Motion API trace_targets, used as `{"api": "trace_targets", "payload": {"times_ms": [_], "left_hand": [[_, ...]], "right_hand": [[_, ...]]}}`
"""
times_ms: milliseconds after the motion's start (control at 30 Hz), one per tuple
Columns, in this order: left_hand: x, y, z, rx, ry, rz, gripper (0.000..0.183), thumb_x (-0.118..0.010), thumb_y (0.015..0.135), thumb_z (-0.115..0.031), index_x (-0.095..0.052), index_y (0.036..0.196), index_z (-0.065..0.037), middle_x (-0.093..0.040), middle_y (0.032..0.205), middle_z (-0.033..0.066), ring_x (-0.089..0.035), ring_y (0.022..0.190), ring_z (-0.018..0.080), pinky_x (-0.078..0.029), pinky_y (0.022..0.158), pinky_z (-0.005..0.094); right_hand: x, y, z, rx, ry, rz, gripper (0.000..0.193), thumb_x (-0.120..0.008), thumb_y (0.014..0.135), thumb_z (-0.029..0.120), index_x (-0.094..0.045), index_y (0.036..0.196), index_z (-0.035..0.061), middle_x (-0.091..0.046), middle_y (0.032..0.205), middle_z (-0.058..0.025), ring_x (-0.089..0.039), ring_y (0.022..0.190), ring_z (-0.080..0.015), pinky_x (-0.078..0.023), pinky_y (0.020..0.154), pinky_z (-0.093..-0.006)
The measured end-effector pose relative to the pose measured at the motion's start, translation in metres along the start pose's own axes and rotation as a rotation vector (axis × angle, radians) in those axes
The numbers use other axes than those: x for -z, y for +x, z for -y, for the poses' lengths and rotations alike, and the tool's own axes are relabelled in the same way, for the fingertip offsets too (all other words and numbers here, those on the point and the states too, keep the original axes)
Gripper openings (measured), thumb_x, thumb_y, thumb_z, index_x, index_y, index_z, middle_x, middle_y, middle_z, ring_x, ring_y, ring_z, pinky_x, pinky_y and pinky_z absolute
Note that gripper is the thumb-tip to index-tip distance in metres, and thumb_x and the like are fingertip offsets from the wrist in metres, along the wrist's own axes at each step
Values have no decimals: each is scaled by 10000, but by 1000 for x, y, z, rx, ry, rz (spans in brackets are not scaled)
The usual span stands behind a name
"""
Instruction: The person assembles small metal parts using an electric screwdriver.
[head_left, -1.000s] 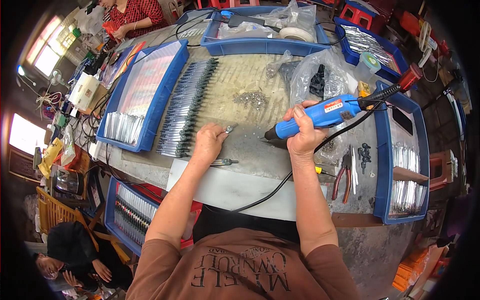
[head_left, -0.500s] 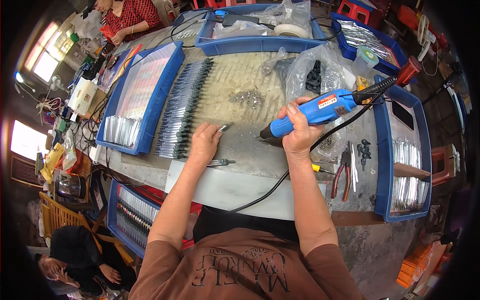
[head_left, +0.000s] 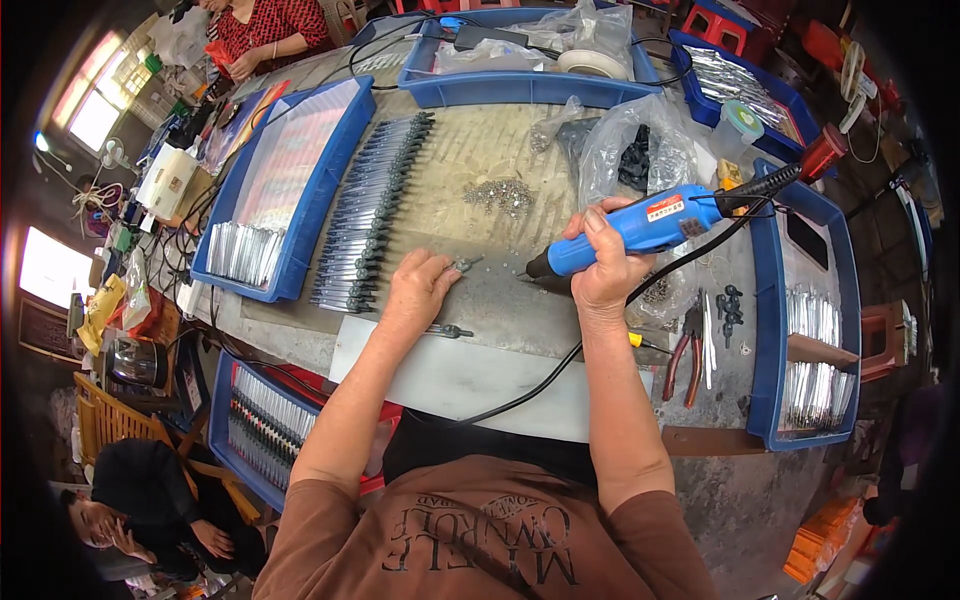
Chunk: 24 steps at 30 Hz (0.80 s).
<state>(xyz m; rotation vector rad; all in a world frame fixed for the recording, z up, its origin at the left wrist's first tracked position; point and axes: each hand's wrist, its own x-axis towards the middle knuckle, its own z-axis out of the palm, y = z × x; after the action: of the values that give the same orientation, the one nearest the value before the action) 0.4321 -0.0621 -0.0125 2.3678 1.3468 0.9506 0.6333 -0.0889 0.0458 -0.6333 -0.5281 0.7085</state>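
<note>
My right hand point(head_left: 606, 262) is wrapped round a blue electric screwdriver point(head_left: 640, 226). Its dark nose points left and down at the worktop, close to a few loose tiny metal parts. To the left, my left hand point(head_left: 420, 290) pinches a slender piece whose dark tip point(head_left: 466, 264) sticks out past the fingers; the rest is hidden in the hand. Another such piece point(head_left: 450, 331) lies just below that hand. A long row of similar silver pieces with dark ends point(head_left: 365, 210) stretches along its left. Beyond the hands lies a heap of small metal screws point(head_left: 500, 198).
Blue trays stand at the left point(head_left: 325, 190), back point(head_left: 500, 92) and right point(head_left: 768, 330). Red-handled pliers point(head_left: 684, 360) and a yellow-handled screwdriver point(head_left: 637, 340) lie right of my arm. The black cord point(head_left: 540, 385) crosses a white board point(head_left: 385, 370). Other people sit at far left and lower left.
My left hand has moved slightly right with its piece, toward the screwdriver's nose. The screwdriver has barely shifted. The whole view has turned a little.
</note>
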Motion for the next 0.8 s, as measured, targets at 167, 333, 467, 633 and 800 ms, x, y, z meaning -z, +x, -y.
{"api": "trace_targets", "payload": {"times_ms": [167, 333, 467, 633, 800], "left_hand": [[1, 0, 0, -9, 11, 36, 166, -651, 675, -73, -589, 813, -4, -526, 743, 121, -511, 731, 298, -421, 645, 364], [-4, 0, 4, -34, 24, 38, 161, -639, 679, -65, -577, 818, -14, -526, 757, 118, -503, 771, 303, -418, 668, 369], [-6, 0, 4, -52, 59, 32, 133, -617, 692, -50, -552, 805, -22, -521, 754, 120, -496, 775, 309, -412, 668, 382], [-2, 3, 6, -34, 40, 7, 114, -606, 703, -46, -535, 789, -21, -522, 753, 129, -497, 756, 318, -410, 652, 390], [-2, 9, 12, 91, 38, -14, 119, -610, 708, -51, -541, 798, -13, -532, 750, 141, -508, 727, 328, -413, 639, 391]], "right_hand": [[4, 1, -2, -7, -21, 23, 212, -587, 670, 25, -478, 844, -26, -487, 710, -87, -507, 497, -184, -438, 514, -314], [2, 1, -1, 6, -22, 27, 210, -589, 671, 28, -477, 841, -26, -486, 718, -87, -509, 501, -184, -437, 512, -312], [1, 0, 0, 6, -24, 24, 212, -591, 671, 27, -475, 840, -26, -487, 726, -88, -512, 505, -185, -436, 509, -311], [1, 0, 0, -4, -22, 18, 213, -590, 672, 25, -474, 842, -27, -488, 734, -89, -512, 505, -185, -435, 506, -312], [2, 0, 0, -17, 16, 29, 248, -604, 666, 32, -478, 868, -37, -507, 676, -63, -528, 544, -152, -443, 522, -282]]}}
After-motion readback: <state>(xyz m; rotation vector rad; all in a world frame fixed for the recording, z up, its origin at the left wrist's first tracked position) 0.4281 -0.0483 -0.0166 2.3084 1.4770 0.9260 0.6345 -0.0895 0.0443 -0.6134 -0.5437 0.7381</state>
